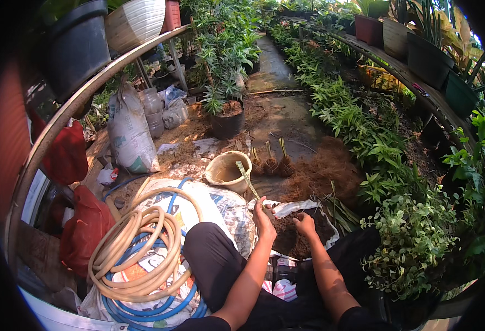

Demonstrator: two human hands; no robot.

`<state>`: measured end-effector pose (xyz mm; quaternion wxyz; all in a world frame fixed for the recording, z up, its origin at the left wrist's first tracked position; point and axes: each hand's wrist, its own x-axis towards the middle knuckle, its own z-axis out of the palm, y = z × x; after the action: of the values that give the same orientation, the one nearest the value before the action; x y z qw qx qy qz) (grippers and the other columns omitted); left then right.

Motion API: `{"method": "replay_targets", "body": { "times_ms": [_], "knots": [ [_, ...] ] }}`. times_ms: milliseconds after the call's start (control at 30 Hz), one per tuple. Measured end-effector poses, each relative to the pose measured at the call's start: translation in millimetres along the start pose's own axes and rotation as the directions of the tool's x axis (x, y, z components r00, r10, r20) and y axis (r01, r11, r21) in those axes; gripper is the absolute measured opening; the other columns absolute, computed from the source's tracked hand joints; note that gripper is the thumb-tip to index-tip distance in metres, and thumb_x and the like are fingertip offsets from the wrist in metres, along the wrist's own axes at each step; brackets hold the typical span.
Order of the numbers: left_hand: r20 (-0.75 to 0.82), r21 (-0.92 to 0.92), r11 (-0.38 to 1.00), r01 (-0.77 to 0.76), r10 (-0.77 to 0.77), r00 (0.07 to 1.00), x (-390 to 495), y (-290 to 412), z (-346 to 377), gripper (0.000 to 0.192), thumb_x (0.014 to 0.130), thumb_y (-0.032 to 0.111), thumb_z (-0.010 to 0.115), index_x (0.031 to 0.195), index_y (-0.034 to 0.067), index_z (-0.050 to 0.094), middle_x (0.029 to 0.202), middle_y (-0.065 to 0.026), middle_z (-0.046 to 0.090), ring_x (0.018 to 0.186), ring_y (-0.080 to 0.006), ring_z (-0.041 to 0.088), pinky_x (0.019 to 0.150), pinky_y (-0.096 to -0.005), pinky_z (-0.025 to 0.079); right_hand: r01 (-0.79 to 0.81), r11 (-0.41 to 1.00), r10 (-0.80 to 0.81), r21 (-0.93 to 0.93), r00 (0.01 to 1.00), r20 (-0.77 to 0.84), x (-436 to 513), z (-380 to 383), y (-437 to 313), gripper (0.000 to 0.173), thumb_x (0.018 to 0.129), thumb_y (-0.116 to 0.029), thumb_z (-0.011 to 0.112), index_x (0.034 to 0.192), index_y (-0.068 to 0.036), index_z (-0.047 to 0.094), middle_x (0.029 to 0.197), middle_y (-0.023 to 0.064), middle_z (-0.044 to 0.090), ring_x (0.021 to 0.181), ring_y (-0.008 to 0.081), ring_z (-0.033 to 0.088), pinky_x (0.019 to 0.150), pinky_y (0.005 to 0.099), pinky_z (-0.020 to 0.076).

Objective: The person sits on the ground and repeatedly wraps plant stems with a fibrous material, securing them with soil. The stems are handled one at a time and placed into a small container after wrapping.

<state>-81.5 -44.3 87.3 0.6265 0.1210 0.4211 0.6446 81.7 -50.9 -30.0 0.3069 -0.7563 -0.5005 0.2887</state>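
Note:
My left hand is closed around the lower end of a long, narrow leaf cutting, which tilts up and away to the left. Dark soil shows around the cutting's base at my fingers. My right hand dips its fingertips into dark soil in an opened white sack between my legs; its curled fingers are partly hidden. Just beyond stands a cream plastic pot with water or wet residue inside. Three leaf cuttings with fibre-wrapped bases stand in a row, beside a heap of brown coconut fibre.
A coiled beige hose and a blue hose lie on sacks at my left. A full woven sack stands behind them. Leafy plants line the right, and a variegated bush is close by. Potted-plant shelves flank the concrete path.

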Motion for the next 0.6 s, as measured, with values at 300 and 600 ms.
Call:
{"method": "replay_targets", "body": {
  "times_ms": [300,600],
  "knots": [
    [0.022,-0.055,0.998,-0.016,0.017,1.0,3.9,-4.5,-2.7,0.037,0.094,0.038,0.045,0.115,0.011,0.057,0.074,0.0017,0.051,0.058,-0.0099,0.05,0.048,-0.026,0.041,0.227,0.86,-0.171,-0.457,0.972,0.161,-45.5,43.5,35.9,0.061,0.078,-0.031,0.069,0.127,-0.002,0.046,0.133,0.0179,0.042,0.122,0.0352,0.042,0.097,0.0461,0.0411],
    [0.036,-0.023,1.0,-0.019,0.02,0.999,3.1,-1.1,-2.2,0.036,0.093,0.039,0.044,0.116,0.012,0.055,0.075,0.0021,0.051,0.059,-0.0107,0.05,0.049,-0.0253,0.042,0.194,0.845,-0.153,-0.499,0.981,0.121,-50.4,46.7,36.1,0.026,0.081,-0.012,0.057,0.103,0.001,0.055,0.11,0.0178,0.053,0.108,0.0351,0.051,0.084,0.0431,0.0501]
  ]
}}
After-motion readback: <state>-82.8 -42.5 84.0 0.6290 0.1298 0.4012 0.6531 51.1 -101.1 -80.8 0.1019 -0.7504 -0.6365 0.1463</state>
